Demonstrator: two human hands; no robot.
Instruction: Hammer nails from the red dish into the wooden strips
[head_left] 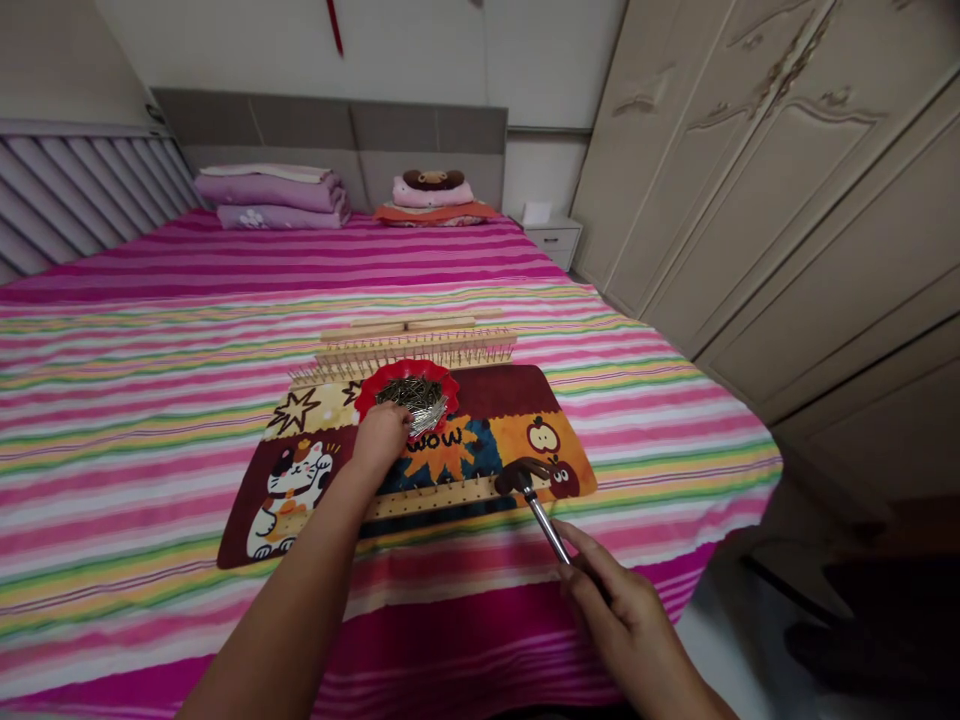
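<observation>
My right hand (pixel 619 605) is wrapped round the handle of a claw hammer (pixel 546 525). The hammer's dark head rests over the right end of a narrow wooden strip (pixel 450 494), which has a row of small holes or nails along it. My left hand (pixel 384 436) reaches into a red scalloped bowl (pixel 450 380), its fingers closed at the near edge of a pile of nails (pixel 412 395). Whatever the fingertips hold is hidden. Bowl and strip both lie on a patterned mat (pixel 487 395) with a cartoon cat and apple.
Behind the bowl lie several wooden strips (pixel 416 345) with upright nails. Everything sits on a bed with a striped sheet (pixel 660 410). Folded purple bedding (pixel 277 195) and a pink-and-orange stack (pixel 435 200) are by the headboard. A wardrobe (pixel 750 190) stands at the right.
</observation>
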